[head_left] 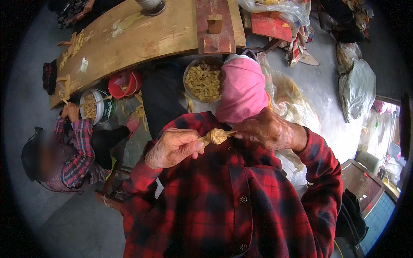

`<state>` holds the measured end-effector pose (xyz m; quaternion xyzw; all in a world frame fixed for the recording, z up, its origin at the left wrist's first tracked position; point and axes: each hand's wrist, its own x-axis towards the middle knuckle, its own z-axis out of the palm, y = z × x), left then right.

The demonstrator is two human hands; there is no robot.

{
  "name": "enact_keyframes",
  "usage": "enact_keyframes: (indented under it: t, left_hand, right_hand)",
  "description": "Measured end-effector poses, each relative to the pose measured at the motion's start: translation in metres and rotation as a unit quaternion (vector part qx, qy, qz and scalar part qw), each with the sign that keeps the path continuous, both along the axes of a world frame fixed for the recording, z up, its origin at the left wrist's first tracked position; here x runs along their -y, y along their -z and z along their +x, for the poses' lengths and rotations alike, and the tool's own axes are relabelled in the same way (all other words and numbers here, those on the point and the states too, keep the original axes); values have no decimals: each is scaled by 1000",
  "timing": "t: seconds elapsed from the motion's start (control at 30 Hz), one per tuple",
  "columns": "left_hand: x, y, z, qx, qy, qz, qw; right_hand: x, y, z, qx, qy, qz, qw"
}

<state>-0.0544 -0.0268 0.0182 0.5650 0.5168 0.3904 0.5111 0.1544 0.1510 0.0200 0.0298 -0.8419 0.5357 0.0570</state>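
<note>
A pale tan strip with a bulky knot [217,136] is stretched between my hands in front of my checked shirt. My left hand [174,147] pinches one end, thumb and fingers closed on it. The other end is in my right hand [269,131], whose fingers are curled round it. Beyond them, a pink cloth [241,90] lies over my right leg, beside a round bowl [187,78] of many similar knotted pieces.
A long wooden table [146,30] spans the top. At left, a co-worker [77,159] sits handling strips near a white bucket [104,109] and a red bucket [134,84]. Plastic sacks [357,90] lie at right; a red stool [271,28] stands behind.
</note>
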Motion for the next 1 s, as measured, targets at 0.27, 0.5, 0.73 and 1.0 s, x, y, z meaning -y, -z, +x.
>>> enact_keyframes:
  t: [0.27, 0.5, 0.73, 1.0]
  left_hand:
    - [-10, -2, 0, -125, -58, 63, 988]
    - [-32, -5, 28, -310, -56, 167, 934]
    - [-40, 15, 36, -264, 14, 242, 934]
    - [-12, -13, -4, -96, 105, 47, 989]
  right_hand:
    - [3, 18, -5, 7, 30, -56, 998]
    - [4, 13, -9, 44, 41, -86, 994]
    - [-2, 21, 7, 85, 13, -114, 990]
    - [11, 5, 5, 41, 17, -104, 994]
